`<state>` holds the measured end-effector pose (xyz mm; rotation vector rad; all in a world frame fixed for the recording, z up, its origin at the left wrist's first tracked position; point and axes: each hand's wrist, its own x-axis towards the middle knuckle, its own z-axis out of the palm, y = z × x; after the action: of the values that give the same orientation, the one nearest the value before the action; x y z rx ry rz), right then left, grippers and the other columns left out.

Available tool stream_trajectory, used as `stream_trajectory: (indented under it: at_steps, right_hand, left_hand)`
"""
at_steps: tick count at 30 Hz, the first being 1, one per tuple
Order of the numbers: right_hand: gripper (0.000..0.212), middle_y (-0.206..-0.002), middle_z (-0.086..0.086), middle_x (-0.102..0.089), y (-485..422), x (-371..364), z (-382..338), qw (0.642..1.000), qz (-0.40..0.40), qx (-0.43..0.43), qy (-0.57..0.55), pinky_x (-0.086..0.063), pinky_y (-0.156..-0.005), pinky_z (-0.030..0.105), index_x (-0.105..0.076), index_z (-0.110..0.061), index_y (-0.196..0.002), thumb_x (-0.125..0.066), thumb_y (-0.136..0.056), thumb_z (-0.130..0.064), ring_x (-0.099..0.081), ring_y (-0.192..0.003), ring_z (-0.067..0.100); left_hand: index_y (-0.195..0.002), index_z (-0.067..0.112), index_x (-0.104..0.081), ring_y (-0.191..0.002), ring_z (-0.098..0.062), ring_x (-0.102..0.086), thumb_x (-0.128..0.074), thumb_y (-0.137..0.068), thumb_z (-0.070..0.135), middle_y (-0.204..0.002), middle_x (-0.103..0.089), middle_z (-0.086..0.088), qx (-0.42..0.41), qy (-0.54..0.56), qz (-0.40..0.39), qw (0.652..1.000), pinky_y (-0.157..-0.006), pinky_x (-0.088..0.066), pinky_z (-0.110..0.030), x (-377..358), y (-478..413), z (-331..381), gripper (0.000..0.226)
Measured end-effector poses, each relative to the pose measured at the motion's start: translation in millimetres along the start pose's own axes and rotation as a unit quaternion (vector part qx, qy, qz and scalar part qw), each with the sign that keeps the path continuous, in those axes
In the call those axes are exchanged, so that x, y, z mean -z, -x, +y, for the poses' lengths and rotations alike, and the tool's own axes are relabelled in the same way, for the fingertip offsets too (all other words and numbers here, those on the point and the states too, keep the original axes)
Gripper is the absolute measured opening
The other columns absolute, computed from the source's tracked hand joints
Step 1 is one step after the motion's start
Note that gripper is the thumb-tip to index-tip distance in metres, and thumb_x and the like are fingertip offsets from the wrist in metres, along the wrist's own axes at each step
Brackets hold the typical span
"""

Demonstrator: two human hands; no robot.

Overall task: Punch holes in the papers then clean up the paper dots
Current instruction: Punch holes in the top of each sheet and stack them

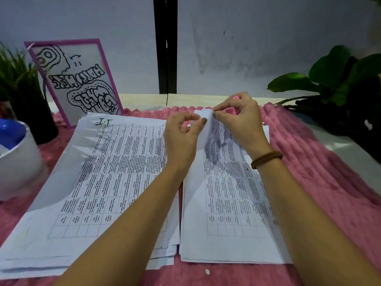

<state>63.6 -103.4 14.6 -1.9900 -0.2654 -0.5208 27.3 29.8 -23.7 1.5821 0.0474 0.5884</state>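
Peeking past right hand (241, 122): pink tool (230, 111)

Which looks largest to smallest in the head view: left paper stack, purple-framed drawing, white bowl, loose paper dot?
Largest first:
left paper stack
purple-framed drawing
white bowl (cut off at the picture's edge, so its rank against the drawing is unsure)
loose paper dot

we face a pale grey wall (268, 38) split by a black vertical strip (165, 44); below it a light tabletop (206, 99) carries a pink fluffy mat (319, 162). the light is dim.
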Motion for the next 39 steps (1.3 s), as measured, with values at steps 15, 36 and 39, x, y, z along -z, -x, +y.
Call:
stream_trajectory:
  at_steps: [15,36,39]
  right_hand:
    - [0.018,-0.103,0.002,-0.052,6,-8,-3,0.995,-0.047,0.009,0.091,-0.058,-0.08,0.039,-0.076,-0.012,-0.105,-0.071,-0.088,-0.016,-0.056,-0.093,0.019]
    - [0.023,-0.093,0.001,-0.057,-21,-3,-20,0.986,-0.116,-0.017,0.12,-0.05,-0.076,0.033,-0.071,-0.028,-0.071,-0.072,-0.08,-0.007,-0.054,-0.087,0.014]
    - [0.015,-0.093,0.002,-0.058,-25,-2,-20,0.981,-0.14,-0.023,0.135,-0.053,-0.083,0.044,-0.075,-0.022,-0.077,-0.073,-0.08,-0.008,-0.056,-0.088,0.018]
  left_hand:
    - [-0.077,0.026,-0.072,-0.089,-0.023,-0.067,-0.068,-0.088,0.026,-0.104,-0.067,-0.009,0.052,0.01,-0.034,0.998,-0.082,-0.056,-0.046,-1,-6,-9,0.011]
    - [-0.104,0.013,-0.067,-0.058,0.002,-0.054,-0.055,-0.097,0.018,-0.077,-0.067,0.004,0.088,0.028,-0.022,0.996,-0.057,-0.04,-0.015,-1,-3,-4,0.015]
    - [-0.105,0.013,-0.067,-0.065,-0.005,-0.057,-0.053,-0.098,0.018,-0.083,-0.069,0.0,0.087,0.032,-0.024,0.995,-0.063,-0.043,-0.02,-1,-3,-5,0.017]
